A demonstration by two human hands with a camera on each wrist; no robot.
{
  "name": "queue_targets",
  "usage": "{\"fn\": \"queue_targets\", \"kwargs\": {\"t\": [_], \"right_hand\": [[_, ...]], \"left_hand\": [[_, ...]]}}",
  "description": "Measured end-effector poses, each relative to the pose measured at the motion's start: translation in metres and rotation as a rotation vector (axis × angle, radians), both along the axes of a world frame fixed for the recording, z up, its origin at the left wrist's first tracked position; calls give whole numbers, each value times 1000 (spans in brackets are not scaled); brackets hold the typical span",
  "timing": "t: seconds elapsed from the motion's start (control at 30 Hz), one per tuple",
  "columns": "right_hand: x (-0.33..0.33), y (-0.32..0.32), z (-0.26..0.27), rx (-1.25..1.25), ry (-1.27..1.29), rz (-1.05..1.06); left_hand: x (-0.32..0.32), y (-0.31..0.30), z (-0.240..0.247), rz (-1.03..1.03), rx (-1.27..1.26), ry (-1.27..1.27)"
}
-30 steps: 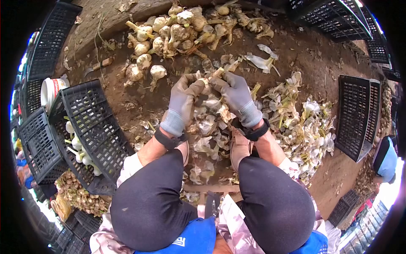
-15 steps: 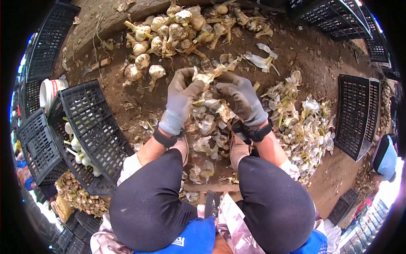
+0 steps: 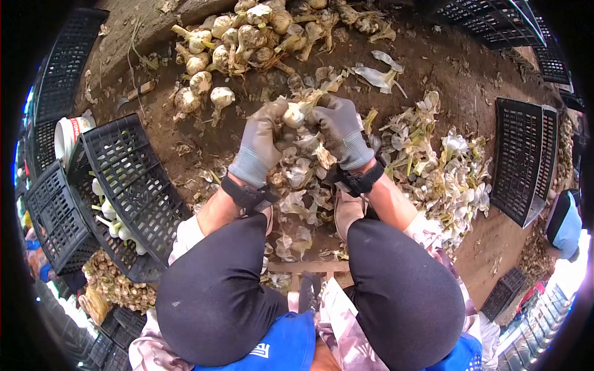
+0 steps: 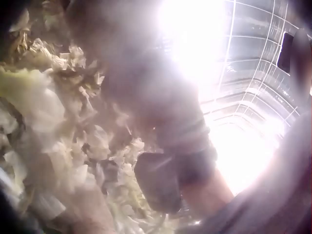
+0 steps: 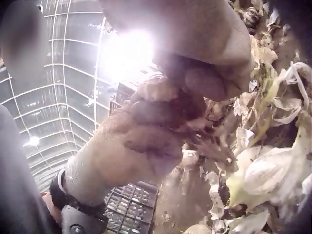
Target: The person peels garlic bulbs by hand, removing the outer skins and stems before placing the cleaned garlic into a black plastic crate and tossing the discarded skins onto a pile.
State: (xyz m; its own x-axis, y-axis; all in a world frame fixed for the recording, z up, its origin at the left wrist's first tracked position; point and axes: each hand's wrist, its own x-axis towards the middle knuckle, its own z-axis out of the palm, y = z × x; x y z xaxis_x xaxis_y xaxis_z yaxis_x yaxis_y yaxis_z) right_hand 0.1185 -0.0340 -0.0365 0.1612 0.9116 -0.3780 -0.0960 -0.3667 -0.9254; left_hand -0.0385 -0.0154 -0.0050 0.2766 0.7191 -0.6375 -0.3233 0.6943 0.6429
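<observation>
In the head view my gloved left hand (image 3: 263, 133) grips a garlic bulb (image 3: 293, 115), its pale side facing up between the two hands. The gloved right hand (image 3: 340, 127) is close against the bulb's right side, pinching its dry outer skin (image 3: 312, 96), which trails up and away from the bulb. The right wrist view has the bulb (image 5: 158, 89) partly hidden behind the fingers. Glare blurs the left wrist view, where the right hand (image 4: 151, 92) shows over the peelings. Loose peelings (image 3: 300, 173) lie on the ground below both hands.
A pile of unpeeled garlic (image 3: 250, 37) lies ahead. Heaped skins (image 3: 433, 154) spread to the right, before a black crate (image 3: 520, 161). Left, a tilted crate (image 3: 133, 179) holds white garlic (image 3: 108, 210) beside a white bucket (image 3: 71, 133). A wooden-handled tool (image 3: 142, 89) lies beyond.
Half a second ago a long strip of dry skin stretched across the bulb between the hands. Now the bulb's pale side shows, and the right hand has moved in closer to it.
</observation>
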Motion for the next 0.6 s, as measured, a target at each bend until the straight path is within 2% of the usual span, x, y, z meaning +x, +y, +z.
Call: {"fn": "queue_targets", "kwargs": {"t": [0.03, 0.07, 0.1, 0.17, 0.2, 0.23, 0.3, 0.33, 0.43, 0.5, 0.53, 0.6], "right_hand": [[-2, 0, 10, 1, -31, 22], [-4, -2, 14, -23, 44, 56], [-5, 0, 12, -17, 44, 57], [-3, 1, -4, 371, -391, 170], [7, 1, -12, 335, -443, 265], [12, -4, -20, 337, -442, 264], [20, -10, -31, 86, -45, 178], [28, -11, -18, -32, -96, 284], [26, -13, 16, -52, -104, 298], [26, -14, 12, 13, -129, 330], [24, -13, 16, -7, 51, 251], [20, -8, 27, -45, 402, 91]], "left_hand": [[-4, 1, -7, -7, -131, -147], [-2, 1, -14, 104, -230, -183], [-5, 2, -16, 105, -224, -182], [-15, 2, -18, 42, -334, -569], [-15, 11, -2, 150, -398, -443], [-20, 14, 6, 141, -315, -597], [-18, 21, 16, 165, -290, -564], [-18, 21, 14, 157, -330, -571], [-17, 16, -5, 104, -324, -584], [-17, 16, -5, 99, -260, -479], [-12, 15, -1, 98, -259, -476], [5, 9, 7, 237, -112, -104]]}}
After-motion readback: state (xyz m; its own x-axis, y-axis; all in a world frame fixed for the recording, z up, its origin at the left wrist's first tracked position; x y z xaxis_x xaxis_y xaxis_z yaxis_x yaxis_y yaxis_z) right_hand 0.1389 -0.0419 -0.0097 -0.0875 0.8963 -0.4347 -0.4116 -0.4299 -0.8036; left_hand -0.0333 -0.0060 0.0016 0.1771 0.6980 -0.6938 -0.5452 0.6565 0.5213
